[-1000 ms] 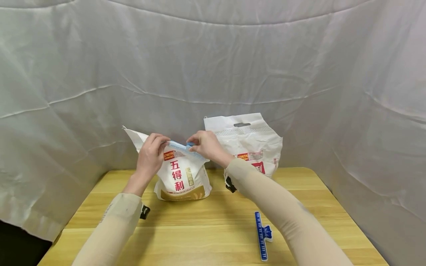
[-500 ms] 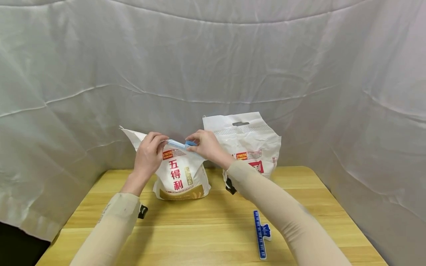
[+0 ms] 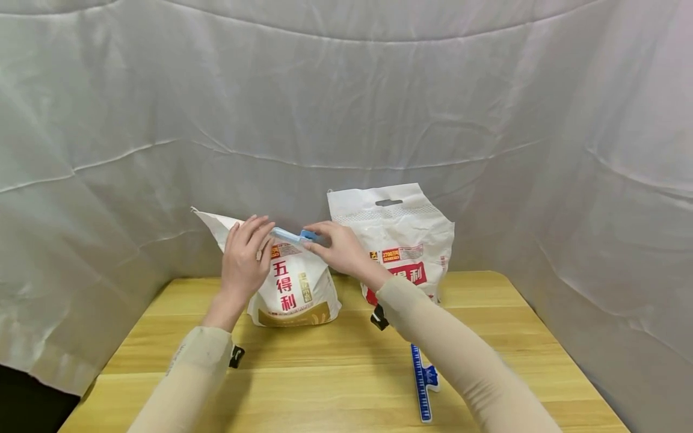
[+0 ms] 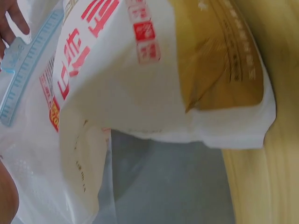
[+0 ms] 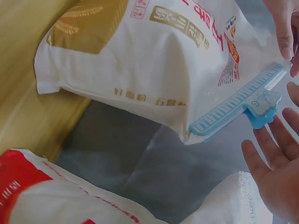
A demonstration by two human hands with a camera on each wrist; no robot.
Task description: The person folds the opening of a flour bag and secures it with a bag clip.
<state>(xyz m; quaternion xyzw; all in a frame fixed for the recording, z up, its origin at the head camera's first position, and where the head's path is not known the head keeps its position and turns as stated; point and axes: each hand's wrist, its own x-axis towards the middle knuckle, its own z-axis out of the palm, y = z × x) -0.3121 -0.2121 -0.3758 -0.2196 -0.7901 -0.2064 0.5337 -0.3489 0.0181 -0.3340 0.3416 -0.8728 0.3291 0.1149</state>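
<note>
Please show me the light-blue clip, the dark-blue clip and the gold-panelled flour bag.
Light-blue clip [image 5: 240, 98], right wrist view: ruled bar.
Dark-blue clip [image 3: 421, 382], head view: long bar.
Gold-panelled flour bag [image 3: 295, 282], head view: white front.

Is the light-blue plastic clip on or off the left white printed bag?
On: the clip runs along the top edge of the bag.

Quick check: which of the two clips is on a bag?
The light blue clip, along the top of the gold-bottomed bag; the dark blue clip lies on the table, attached to nothing.
</note>
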